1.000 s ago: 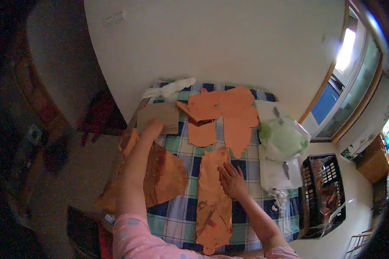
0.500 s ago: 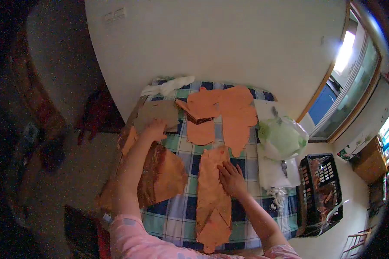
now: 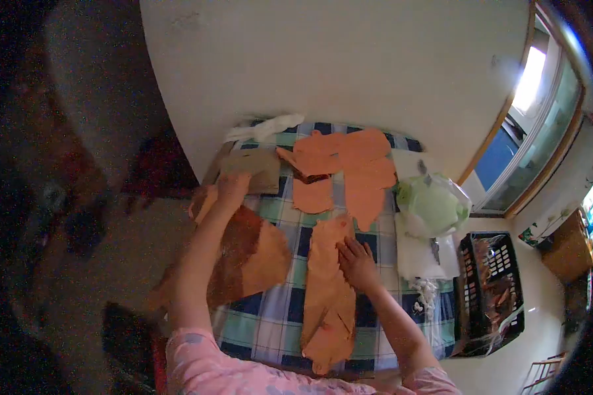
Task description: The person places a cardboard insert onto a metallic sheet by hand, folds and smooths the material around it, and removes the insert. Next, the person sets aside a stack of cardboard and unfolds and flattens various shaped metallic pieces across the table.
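My right hand lies with its fingers stretched over the right edge of a long orange flat cut-out sheet, which has a folded lower end. At the back left, my left hand is at the lower left part of a grey-brown flat board. Motion smears its fingers, so their grip is hidden. Several more orange cut-out pieces lie overlapping beyond my right hand. Beneath my left forearm is a pile of brown and orange sheets.
A checked cloth covers the table. On the right are a green-and-white plastic bag and white sheets. A black plastic crate with brown pieces stands beside the table. A white cloth lies near the wall.
My left hand has shifted left across the board toward its lower left edge. My right hand stays on the long orange sheet. The whole view has shifted slightly.
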`<state>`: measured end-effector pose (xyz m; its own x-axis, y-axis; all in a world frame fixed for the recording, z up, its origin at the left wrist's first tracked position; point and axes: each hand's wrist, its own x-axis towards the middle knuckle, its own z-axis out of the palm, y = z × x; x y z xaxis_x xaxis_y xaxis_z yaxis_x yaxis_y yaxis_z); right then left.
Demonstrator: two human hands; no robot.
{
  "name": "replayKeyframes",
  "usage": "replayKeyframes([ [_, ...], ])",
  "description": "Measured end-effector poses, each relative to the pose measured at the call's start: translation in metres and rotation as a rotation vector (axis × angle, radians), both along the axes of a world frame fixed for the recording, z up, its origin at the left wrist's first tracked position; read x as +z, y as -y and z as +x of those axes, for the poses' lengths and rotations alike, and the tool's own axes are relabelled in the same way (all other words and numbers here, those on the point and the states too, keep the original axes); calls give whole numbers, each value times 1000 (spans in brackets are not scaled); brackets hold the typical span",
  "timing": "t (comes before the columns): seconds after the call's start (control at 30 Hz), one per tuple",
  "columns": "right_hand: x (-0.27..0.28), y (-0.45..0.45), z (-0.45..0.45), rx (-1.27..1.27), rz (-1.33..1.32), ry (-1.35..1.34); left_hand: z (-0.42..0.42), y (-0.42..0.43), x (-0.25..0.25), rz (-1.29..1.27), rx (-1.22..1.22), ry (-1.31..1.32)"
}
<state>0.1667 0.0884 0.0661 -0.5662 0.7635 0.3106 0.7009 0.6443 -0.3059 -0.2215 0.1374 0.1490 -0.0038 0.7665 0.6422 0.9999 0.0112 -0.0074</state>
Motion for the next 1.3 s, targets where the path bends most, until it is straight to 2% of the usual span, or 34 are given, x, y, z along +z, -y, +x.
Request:
replayKeyframes([
  [0.07, -12, -1, 4, 26, 120, -25, 18, 28, 30, 6, 6, 66],
  [0.13, -3, 1, 2, 21, 74, 4, 32, 49, 43, -53, 34, 154],
  [0.17, 3, 2, 1, 15, 46, 21, 44, 63, 51, -26, -18, 80],
  [0.23, 8, 8, 0, 19, -30, -301, 80, 98, 61, 20, -127, -59],
  [0.27, 5, 9, 1, 12, -173, -498, 98, 117, 51, -15, -269, 112],
  [0.3, 2, 11, 3, 4, -300, -709, 114, 133, 43, 4, -384, 103],
  [0.33, -3, 7, 5, -8, -528, -956, 131, 149, 34, 17, -500, 92],
  [0.37, -8, 4, 10, -23, -761, -1196, 146, 160, 27, 80, -584, -95],
  [0.43, 19, 30, 4, 42, -941, -1341, 180, 190, 6, 3, -594, -227],
  [0.47, 33, 47, 3, 72, -1032, -1416, 195, 201, -2, -55, -635, -191],
  [0.5, 41, 61, 8, 33, -916, -1229, 208, 209, -7, -112, -676, -157],
  [0.53, 36, 68, 13, 14, -938, -1190, 216, 217, -1, -168, -718, -125],
  [0.57, 34, 75, 20, 0, -960, -1152, 219, 235, 16, -435, -757, -102],
  [0.6, 29, 80, 28, -18, -982, -1111, 225, 250, 41, -329, -832, -45],
  [0.67, -1, 71, 55, -28, -885, -825, 236, 274, 89, -120, -965, 83],
  [0.73, 18, 91, 60, -141, -298, -219, 245, 289, 130, 45, -991, -5],
  [0.77, 35, 98, 52, -233, 159, -198, 247, 305, 154, 29, -924, -47],
  [0.8, 69, 112, 45, -147, 185, -334, 248, 317, 174, 18, -856, -97],
  [0.83, 112, 132, 39, -62, 214, -474, 255, 320, 180, 166, -841, -66],
  [0.87, 164, 166, 35, 16, 177, -584, 258, 327, 185, 168, -841, -84],
  [0.93, 185, 204, 24, 180, 351, -892, 264, 342, 188, 162, -859, -88],
  [0.97, 200, 222, 25, 268, 386, -907, 265, 350, 186, 146, -875, -92],
  [1.07, 241, 287, 43, 428, 391, -676, 267, 370, 186, 129, -890, -101],
  [1.17, 277, 329, 56, 383, 337, -479, 268, 383, 185, 116, -911, -109],
  [1.3, 303, 359, 66, 298, 325, -370, 272, 396, 182, 115, -938, -115],
])
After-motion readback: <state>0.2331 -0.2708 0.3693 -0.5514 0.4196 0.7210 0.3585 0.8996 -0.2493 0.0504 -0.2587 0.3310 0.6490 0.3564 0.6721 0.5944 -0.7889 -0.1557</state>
